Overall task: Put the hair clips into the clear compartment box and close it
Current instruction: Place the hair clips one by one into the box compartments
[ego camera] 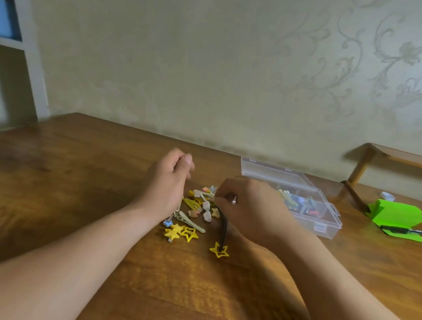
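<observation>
— Clips (197,210)?
— Heaped on the counter (74,172) between the hands; some in the open box (327,226).
— Hands?
— Right hand (249,210) pinches a black cord (224,227); left hand (169,179) is curled, whether it holds anything I can't tell.
</observation>
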Demonstrator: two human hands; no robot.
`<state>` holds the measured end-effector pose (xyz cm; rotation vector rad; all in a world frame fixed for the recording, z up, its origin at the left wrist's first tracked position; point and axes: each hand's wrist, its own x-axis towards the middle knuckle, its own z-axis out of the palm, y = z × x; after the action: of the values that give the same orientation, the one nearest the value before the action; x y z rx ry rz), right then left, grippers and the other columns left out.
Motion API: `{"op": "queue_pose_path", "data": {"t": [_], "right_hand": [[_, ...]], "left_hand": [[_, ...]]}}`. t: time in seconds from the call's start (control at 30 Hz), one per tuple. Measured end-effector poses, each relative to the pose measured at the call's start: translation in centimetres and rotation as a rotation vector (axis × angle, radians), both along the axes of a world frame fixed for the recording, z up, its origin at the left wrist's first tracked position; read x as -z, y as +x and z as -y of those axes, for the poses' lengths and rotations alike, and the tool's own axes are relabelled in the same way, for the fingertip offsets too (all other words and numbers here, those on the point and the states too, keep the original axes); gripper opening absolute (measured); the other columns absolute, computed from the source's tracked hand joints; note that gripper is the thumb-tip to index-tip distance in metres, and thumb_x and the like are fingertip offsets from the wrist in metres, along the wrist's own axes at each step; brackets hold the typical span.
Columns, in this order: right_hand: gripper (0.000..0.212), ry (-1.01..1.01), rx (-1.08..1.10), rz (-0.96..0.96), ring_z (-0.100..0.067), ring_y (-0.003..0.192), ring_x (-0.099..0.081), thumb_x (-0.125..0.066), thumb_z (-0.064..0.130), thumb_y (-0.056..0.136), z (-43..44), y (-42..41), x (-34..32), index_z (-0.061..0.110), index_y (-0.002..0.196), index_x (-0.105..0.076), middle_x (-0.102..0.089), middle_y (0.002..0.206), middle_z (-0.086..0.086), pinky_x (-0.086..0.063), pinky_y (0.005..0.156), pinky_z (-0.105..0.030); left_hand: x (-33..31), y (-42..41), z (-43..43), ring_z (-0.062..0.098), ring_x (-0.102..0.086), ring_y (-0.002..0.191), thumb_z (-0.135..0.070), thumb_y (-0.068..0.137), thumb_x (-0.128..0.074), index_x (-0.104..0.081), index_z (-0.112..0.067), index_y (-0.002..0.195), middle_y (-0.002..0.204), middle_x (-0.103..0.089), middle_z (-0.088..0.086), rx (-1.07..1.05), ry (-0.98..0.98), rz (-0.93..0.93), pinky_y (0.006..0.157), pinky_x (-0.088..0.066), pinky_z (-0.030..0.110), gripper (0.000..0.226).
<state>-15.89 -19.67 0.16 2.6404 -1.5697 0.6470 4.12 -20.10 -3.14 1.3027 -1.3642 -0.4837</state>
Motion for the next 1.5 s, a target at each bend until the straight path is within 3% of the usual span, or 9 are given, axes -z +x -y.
{"op": "queue_pose_path", "data": {"t": [0.07,0.17,0.3,0.57,0.77,0.87,1.0,1.37,1.5], "right_hand": [[0.019,0.008,0.002,-0.038,-0.018,0.095,-0.068,-0.061,0.036,0.098,-0.3,0.7,0.6,0.031,0.107,-0.077,-0.075,0.102,0.009,-0.059,0.078,-0.038],[0.026,-0.041,0.038,-0.112,-0.019,0.091,-0.065,-0.059,0.05,0.097,-0.5,1.6,1.4,0.029,0.099,-0.075,-0.07,0.097,0.008,-0.053,0.072,-0.034],[0.035,-0.099,0.107,-0.16,-0.02,0.085,-0.062,-0.056,0.057,0.097,-0.7,2.8,1.8,0.026,0.089,-0.072,-0.065,0.092,0.007,-0.04,0.068,-0.033],[0.02,-0.129,0.092,-0.154,-0.023,0.092,-0.063,-0.059,0.04,0.099,-1.1,3.0,1.7,0.025,0.095,-0.07,-0.067,0.097,0.004,-0.045,0.091,-0.04],[0.032,-0.006,0.155,0.231,-0.017,0.078,-0.07,-0.059,0.054,0.102,0.4,-0.2,-1.0,0.026,0.096,-0.073,-0.074,0.085,0.006,-0.061,0.075,-0.04],[0.021,0.098,0.259,0.368,-0.012,0.075,-0.071,-0.07,0.044,0.099,1.9,-4.9,-3.0,0.025,0.096,-0.076,-0.076,0.084,0.007,-0.063,0.074,-0.04],[0.014,0.263,0.37,0.342,-0.018,0.071,-0.07,-0.079,0.035,0.093,3.3,-9.4,-2.9,0.022,0.087,-0.079,-0.078,0.082,0.003,-0.059,0.06,-0.033],[0.013,0.391,0.43,0.203,-0.012,0.063,-0.063,-0.086,0.035,0.085,4.7,-9.9,-0.9,0.024,0.077,-0.084,-0.074,0.066,0.007,-0.051,0.058,-0.028],[0.015,0.412,0.424,0.203,-0.012,0.062,-0.061,-0.084,0.035,0.087,4.6,-9.9,-1.0,0.021,0.082,-0.085,-0.076,0.072,0.003,-0.047,0.055,-0.024]], "left_hand": [[-0.4,0.2,-0.2,0.013,-0.048,0.058,-0.041,0.114,-0.04,-0.057,-0.01,0.087,0.071,-0.048,0.003,-0.037,0.0,-0.037,0.054,-0.052,0.048,0.044],[-0.9,0.2,-0.5,0.008,-0.038,0.048,-0.046,0.114,-0.038,-0.046,-0.011,0.075,0.065,-0.038,0.002,-0.074,0.01,-0.127,0.041,-0.041,0.025,0.053],[-0.2,0.2,0.0,0.016,-0.044,0.055,-0.054,0.11,-0.042,-0.053,-0.011,0.074,0.057,-0.041,-0.007,-0.061,0.053,-0.11,0.057,-0.047,0.04,0.057],[0.3,-0.2,0.2,0.017,-0.05,0.06,-0.043,0.112,-0.047,-0.061,-0.005,0.077,0.064,-0.054,0.001,-0.001,0.048,-0.057,0.062,-0.04,0.037,0.053],[0.5,0.0,0.5,0.02,-0.053,0.067,-0.041,0.113,-0.046,-0.063,-0.006,0.081,0.07,-0.057,0.005,0.031,0.054,-0.061,0.065,-0.042,0.038,0.051],[0.7,0.1,0.9,0.016,-0.05,0.06,-0.038,0.112,-0.049,-0.062,-0.008,0.075,0.062,-0.055,-0.001,0.059,0.058,-0.091,0.065,-0.04,0.039,0.049],[0.8,0.2,1.0,0.018,-0.05,0.061,-0.037,0.112,-0.05,-0.063,-0.009,0.074,0.058,-0.055,-0.004,0.046,0.058,-0.093,0.067,-0.041,0.042,0.048],[0.7,0.3,0.8,0.019,-0.053,0.064,-0.038,0.112,-0.05,-0.064,-0.01,0.076,0.063,-0.057,0.0,0.029,0.032,-0.069,0.066,-0.044,0.042,0.047],[0.6,0.2,0.6,0.021,-0.055,0.065,-0.038,0.112,-0.05,-0.065,-0.011,0.077,0.064,-0.059,0.002,0.016,0.031,-0.054,0.067,-0.047,0.048,0.047]]}}
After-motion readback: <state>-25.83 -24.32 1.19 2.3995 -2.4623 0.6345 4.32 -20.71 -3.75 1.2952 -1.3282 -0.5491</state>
